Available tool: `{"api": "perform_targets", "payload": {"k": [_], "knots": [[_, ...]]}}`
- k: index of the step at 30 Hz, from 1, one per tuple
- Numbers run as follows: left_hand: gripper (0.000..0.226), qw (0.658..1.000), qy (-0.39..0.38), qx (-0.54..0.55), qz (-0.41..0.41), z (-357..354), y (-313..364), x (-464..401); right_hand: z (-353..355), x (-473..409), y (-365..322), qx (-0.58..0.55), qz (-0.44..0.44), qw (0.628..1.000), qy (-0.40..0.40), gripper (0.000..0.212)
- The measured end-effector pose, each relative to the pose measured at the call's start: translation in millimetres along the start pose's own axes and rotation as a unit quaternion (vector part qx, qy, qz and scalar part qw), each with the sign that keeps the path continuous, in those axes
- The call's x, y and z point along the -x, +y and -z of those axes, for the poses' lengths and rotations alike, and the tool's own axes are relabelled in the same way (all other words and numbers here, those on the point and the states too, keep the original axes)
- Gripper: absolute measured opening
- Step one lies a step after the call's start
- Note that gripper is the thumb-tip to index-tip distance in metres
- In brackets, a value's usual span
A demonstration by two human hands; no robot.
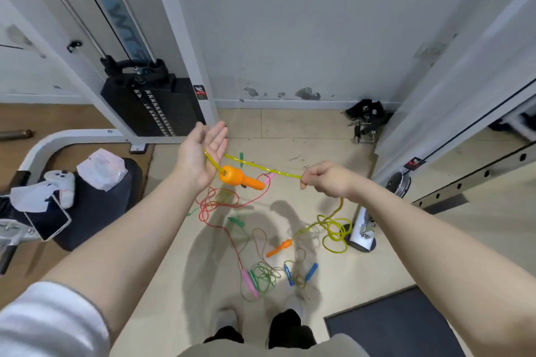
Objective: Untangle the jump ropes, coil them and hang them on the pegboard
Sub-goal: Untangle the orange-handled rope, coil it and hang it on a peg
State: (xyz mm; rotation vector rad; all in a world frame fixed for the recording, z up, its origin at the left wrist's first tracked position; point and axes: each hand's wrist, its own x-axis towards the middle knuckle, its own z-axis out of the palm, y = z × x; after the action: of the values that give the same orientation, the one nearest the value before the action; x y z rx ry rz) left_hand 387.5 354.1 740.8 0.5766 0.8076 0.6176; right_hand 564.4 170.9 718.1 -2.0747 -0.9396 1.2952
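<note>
The white cable-machine frame (pixel 185 46) with its black weight stack (pixel 153 104) fills the left, and a second white upright (pixel 452 90) closes in the right, so the person stands in a corridor of pale floor (pixel 290 130) that ends at the wall. That leaves room to stretch a rope sideways between the uprights, but not much beyond either elbow. A dark padded bench (pixel 95 206), holding a phone (pixel 48 223) and a white game controller (pixel 62 182), crowds the left forearm's side; a dark mat (pixel 391 324) lies at the lower right.

No pegboard shows from here.

The yellow jump rope (pixel 261 166) is the one being worked. It runs taut between the hands, well above the floor, which looks like a way to measure out a coil. The left hand (pixel 203 153) is turned palm up, fingers straight and slightly apart, with the rope draped over the palm and one orange handle (pixel 240 178) dangling just beneath the wrist. The right hand (pixel 326 178) has its fingers curled, pinching the rope; from there the slack drops to a loose yellow heap by the upright's foot, ending at the other orange handle (pixel 280 248).

Still on the floor lie the red rope (pixel 220 203) with pink handles (pixel 250 284), a green rope (pixel 262 275) and a pair of blue handles (pixel 301 272), looped over one another near the feet and, I'd judge, still to be separated.
</note>
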Motion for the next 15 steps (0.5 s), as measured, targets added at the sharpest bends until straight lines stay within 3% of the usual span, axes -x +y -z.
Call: {"api": "perform_targets", "payload": {"k": [2, 5, 9, 12, 15], "knots": [[0.043, 0.985, -0.029, -0.169, -0.014, -3.8, 0.0, 4.2, -12.1, 9.7, -23.2, 0.112, 0.015, 0.991, -0.075, 0.025], [0.047, 0.942, -0.134, -0.306, -0.005, -2.5, -1.6, 20.2, -18.5, 32.5, -74.6, 0.104, 0.089, 0.981, -0.134, 0.017], [0.031, 0.919, -0.209, -0.331, 0.054, -6.4, 6.1, 50.6, -17.9, 54.4, -131.8, 0.062, 0.225, 0.972, -0.019, 0.015], [0.057, 0.907, -0.249, -0.325, 0.101, -13.3, 22.8, 69.1, -23.7, 55.3, -146.3, -0.076, 0.267, 0.957, 0.080, 0.017], [0.071, 0.852, -0.324, -0.383, 0.151, -15.6, 43.4, 84.0, -40.2, 40.3, -145.8, -0.208, 0.251, 0.932, 0.159, 0.024]]}}
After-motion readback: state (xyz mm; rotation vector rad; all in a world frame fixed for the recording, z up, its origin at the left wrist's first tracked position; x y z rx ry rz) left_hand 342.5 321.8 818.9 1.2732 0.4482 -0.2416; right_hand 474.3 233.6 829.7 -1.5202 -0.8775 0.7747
